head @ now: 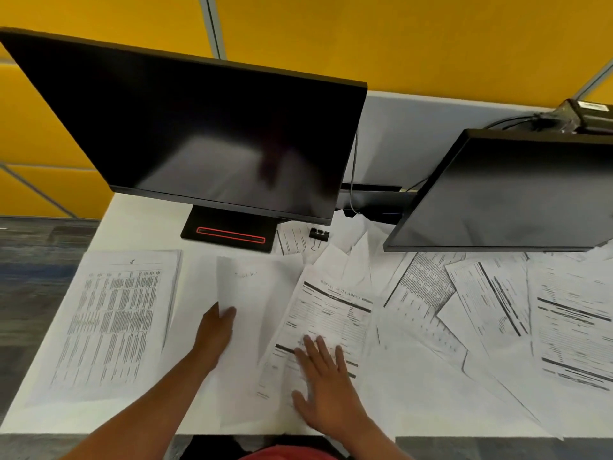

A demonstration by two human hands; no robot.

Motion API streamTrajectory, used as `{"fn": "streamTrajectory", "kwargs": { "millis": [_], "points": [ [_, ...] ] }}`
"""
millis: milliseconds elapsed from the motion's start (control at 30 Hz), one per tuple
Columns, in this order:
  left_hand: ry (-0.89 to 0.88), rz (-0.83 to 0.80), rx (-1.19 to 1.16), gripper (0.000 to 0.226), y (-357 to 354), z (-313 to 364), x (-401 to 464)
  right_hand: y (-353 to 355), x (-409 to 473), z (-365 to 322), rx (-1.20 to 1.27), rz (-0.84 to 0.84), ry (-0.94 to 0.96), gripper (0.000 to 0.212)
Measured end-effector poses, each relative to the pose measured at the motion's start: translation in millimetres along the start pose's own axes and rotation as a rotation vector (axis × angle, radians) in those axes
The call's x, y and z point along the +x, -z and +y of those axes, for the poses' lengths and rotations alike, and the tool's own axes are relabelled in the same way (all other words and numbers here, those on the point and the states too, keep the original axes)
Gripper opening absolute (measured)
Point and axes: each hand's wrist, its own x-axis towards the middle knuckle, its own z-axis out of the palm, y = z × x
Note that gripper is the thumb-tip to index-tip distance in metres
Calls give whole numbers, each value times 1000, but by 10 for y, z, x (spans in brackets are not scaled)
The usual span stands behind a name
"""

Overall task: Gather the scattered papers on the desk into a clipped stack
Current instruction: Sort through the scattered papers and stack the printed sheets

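Printed papers lie scattered over the white desk [139,224]. My left hand [215,330] grips the left edge of a mostly blank sheet [258,293] at the middle, thumb on top, lifting it slightly. My right hand [323,386] lies flat with spread fingers on a printed form [328,313] just to the right. A table-filled sheet [112,323] lies at the left. More overlapping sheets [497,313] cover the right side. A black binder clip [319,234] sits behind the papers, near the monitor base.
Two dark monitors stand over the desk: a large one [205,127] at the left-centre on a black base [229,232], another [517,190] at the right overhanging the papers. Cables [355,180] run between them. A yellow partition [398,38] is behind.
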Motion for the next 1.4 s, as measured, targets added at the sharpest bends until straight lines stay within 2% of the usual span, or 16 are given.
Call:
{"fn": "streamTrajectory", "kwargs": {
  "millis": [133,233,300,367,433,600,667,733,833,900,1000,1067,1167,1233,1300,1400],
  "points": [
    [-25,145,68,18,271,-27,121,-42,-61,43,-84,22,123,74],
    [-3,174,102,8,609,30,242,-15,-180,220,-97,168,106,65],
    [-15,172,129,10,793,41,337,39,-213,335,-76,280,-47,65],
    [-33,174,150,17,875,54,399,138,-182,411,-39,327,-393,78],
    [-57,190,142,21,862,47,436,254,-122,426,3,278,-682,95],
    [-107,211,210,39,636,44,402,546,70,358,93,107,-810,106],
    [-160,312,451,55,538,-11,365,574,161,388,245,129,-845,103],
    [-312,412,612,62,381,-37,227,594,212,428,505,218,-861,95],
    [-410,113,491,50,-11,-20,-91,627,231,464,660,265,-920,73],
    [-358,-84,615,65,-265,-41,-224,658,233,445,569,295,-915,58],
    [-371,-143,931,78,-492,-87,-254,696,229,520,222,382,-858,48],
    [-339,-133,970,74,-564,-54,-222,770,216,703,75,401,-836,64],
    [-250,-129,903,64,-622,0,-147,848,190,1048,40,219,-811,95],
    [-199,-115,764,70,-651,39,-143,872,196,1175,12,154,-774,99],
    [-220,-87,702,81,-684,58,-170,885,211,1187,-89,129,-720,85],
    [-276,-60,739,82,-713,94,-193,788,170,1159,-208,214,-586,45]
  ]
}}
